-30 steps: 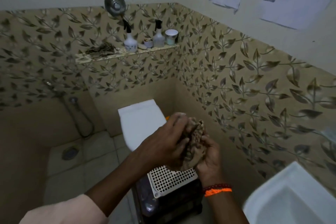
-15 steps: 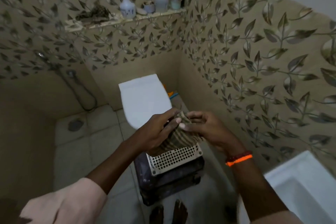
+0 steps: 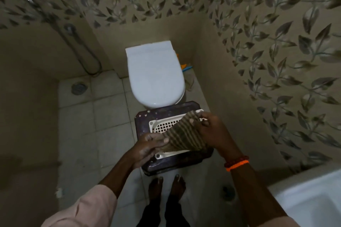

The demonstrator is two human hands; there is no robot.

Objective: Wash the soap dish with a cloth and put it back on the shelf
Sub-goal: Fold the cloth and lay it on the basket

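Observation:
A brown striped cloth [image 3: 181,135] is stretched flat between my two hands. My left hand [image 3: 147,150] pinches its near left corner and my right hand [image 3: 210,131] pinches its far right corner. The cloth hangs just above a white perforated soap dish [image 3: 162,125] that lies on a dark stool [image 3: 147,116] in front of the toilet. Part of the dish is hidden under the cloth. The shelf is out of view.
A white toilet [image 3: 155,77] with its lid down stands behind the stool. A white basin [image 3: 311,199] is at the lower right. A floor drain [image 3: 79,88] and a hose [image 3: 83,51] are at the left. My bare feet [image 3: 166,188] stand on the tiled floor.
The cloth was bunched between both hands and is now spread out flat over the dish. The view has tilted down, so the shelf with its bottles has left the frame.

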